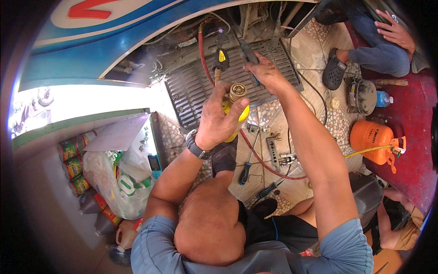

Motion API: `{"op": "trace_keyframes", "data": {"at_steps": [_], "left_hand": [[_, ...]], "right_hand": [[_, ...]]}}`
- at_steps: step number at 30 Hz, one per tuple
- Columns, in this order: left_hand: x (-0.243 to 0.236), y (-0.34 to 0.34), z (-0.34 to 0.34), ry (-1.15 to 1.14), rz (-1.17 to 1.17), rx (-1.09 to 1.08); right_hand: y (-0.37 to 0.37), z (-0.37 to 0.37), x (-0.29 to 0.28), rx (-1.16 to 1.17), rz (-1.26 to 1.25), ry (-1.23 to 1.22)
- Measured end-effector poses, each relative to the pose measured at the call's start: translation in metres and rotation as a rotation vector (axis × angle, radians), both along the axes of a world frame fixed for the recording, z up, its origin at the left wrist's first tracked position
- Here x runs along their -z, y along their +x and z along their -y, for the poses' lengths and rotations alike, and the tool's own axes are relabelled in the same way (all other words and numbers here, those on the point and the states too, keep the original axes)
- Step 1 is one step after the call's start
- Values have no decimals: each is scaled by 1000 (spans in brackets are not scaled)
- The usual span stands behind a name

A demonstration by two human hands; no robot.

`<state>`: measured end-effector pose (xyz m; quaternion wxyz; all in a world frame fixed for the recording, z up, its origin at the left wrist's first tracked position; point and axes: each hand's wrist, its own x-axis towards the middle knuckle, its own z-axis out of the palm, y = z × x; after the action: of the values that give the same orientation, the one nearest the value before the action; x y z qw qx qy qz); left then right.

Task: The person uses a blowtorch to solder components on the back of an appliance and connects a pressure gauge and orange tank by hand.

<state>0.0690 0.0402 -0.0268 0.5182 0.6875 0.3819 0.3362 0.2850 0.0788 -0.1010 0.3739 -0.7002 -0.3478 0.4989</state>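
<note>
My left hand [219,114] grips a yellow gas torch [243,115] with a brass-coloured round fitting and a black head. A small bluish glow shows past the head, near thin metal tubing under the blue machine [86,41]. My right hand [267,73] is closed around a slim dark-handled tool [248,52] with a blue part by the palm; its tip reaches toward the same tubing, and its exact kind is unclear. Beneath both hands lies a dark slatted metal grille [237,64]. A red hose [202,50] rises beside the torch head.
On the pebbled tile lie a screwdriver [245,173], a flaring bar [273,154] and metal clamps. An orange gas cylinder [375,141] with a yellow hose stands right, near a round dusty compressor [363,97]. Another person's shoe [335,71] is far right. Bagged goods [121,178] sit left.
</note>
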Motion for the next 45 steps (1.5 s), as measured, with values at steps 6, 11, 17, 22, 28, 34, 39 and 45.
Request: {"op": "trace_keyframes", "data": {"at_steps": [6,11,17,22,28,34,39,45], "left_hand": [[-2,-5,0,35,-48,-3],[-8,-6,1,13,-2,48],[-5,-9,0,18,-15,64],[-4,-5,1,50,-34,38],[2,-4,0,83,-51,16],[0,-1,0,48,-21,6],[-2,-6,0,-30,-55,46],[-4,-8,0,69,-99,33]], "right_hand": [[-5,-4,-1,-21,28,2],[-4,0,-10,-24,-63,-24],[-7,0,-24,-46,-9,-37],[-3,-2,-17,-53,-29,-25],[-2,-5,-14,-63,29,-6],[-1,-7,-10,-83,45,25],[6,-8,-7,-102,58,21],[10,-9,-7,-130,43,26]]}}
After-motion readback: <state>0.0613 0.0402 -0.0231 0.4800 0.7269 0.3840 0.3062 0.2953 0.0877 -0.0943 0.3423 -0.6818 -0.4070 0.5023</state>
